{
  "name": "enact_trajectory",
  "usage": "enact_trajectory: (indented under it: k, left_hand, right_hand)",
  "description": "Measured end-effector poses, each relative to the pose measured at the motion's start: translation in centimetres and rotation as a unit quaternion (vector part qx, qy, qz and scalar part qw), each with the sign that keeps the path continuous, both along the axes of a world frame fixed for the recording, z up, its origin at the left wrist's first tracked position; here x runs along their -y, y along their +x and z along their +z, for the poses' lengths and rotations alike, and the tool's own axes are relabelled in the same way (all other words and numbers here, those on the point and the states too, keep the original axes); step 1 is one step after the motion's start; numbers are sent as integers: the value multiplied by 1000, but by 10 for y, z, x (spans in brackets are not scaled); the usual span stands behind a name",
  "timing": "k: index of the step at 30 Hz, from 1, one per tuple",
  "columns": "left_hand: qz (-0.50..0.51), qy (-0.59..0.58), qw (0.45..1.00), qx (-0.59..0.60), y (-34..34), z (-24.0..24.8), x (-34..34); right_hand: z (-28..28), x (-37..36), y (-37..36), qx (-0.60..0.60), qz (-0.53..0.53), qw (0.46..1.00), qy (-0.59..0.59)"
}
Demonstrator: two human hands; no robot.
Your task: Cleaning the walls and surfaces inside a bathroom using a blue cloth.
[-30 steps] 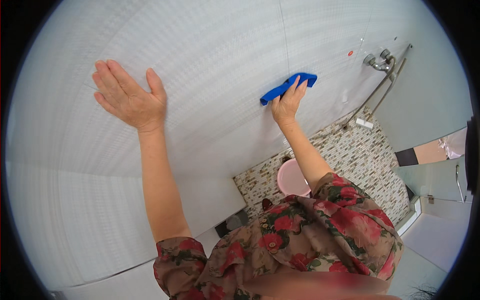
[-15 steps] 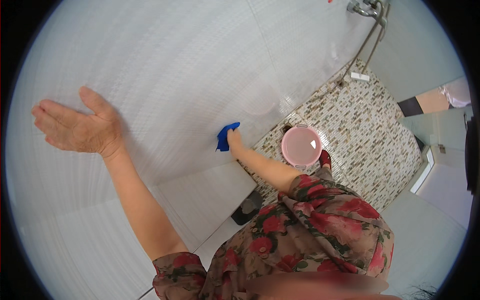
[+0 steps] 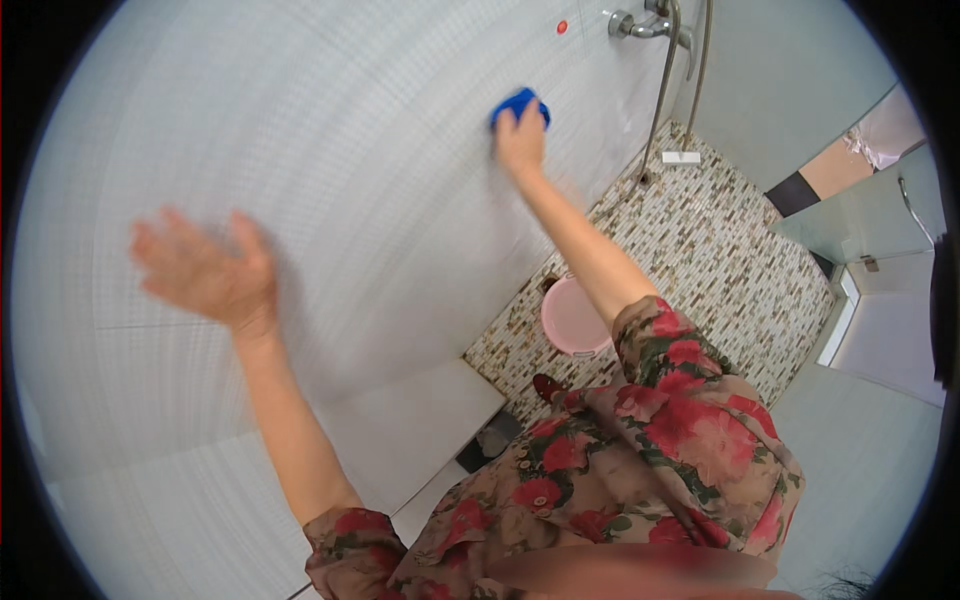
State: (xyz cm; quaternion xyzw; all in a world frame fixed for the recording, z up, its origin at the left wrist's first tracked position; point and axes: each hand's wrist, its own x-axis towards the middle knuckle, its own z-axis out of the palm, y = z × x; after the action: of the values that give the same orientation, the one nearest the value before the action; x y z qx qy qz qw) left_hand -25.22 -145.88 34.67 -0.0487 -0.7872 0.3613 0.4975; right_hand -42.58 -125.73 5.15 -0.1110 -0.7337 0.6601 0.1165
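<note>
A blue cloth [image 3: 521,103] is pressed against the pale tiled wall [image 3: 400,130] by my right hand [image 3: 520,148], whose fingers are closed on it. That arm stretches out over a pink basin [image 3: 572,325] on the floor and hides part of it. Farther left, my left hand [image 3: 207,268] is spread at the same wall, its fingers apart and nothing in them. Motion smears its fingertips a little, and I cannot tell if the whole palm touches the tiles.
A metal shower tap [image 3: 650,28] with a hose is fixed to the wall at the far right. Small mosaic tiles cover the floor [image 3: 730,270]. A glass door [image 3: 870,215] stands at the right. A dark bin [image 3: 488,440] is beside me, and a red shoe [image 3: 546,387] shows below the basin.
My right hand has moved up and right along the wall with the blue cloth. My left hand appears slightly farther right and lower. The view has shifted, and the red shoe shows left of the basin.
</note>
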Motion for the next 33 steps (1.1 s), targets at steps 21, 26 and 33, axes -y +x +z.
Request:
enact_trajectory:
  k: [21,26,33]
  left_hand:
    - [38,-25,998,-44,-38,5,-46]
    - [28,-19,999,-32,-52,16,-72]
    - [74,-6,997,-35,-66,9,-84]
  right_hand:
    - [147,-12,40,-498,79,854,131]
    - [163,-76,-42,-411,-46,903,118]
    - [261,-35,-18,-622,37,773,120]
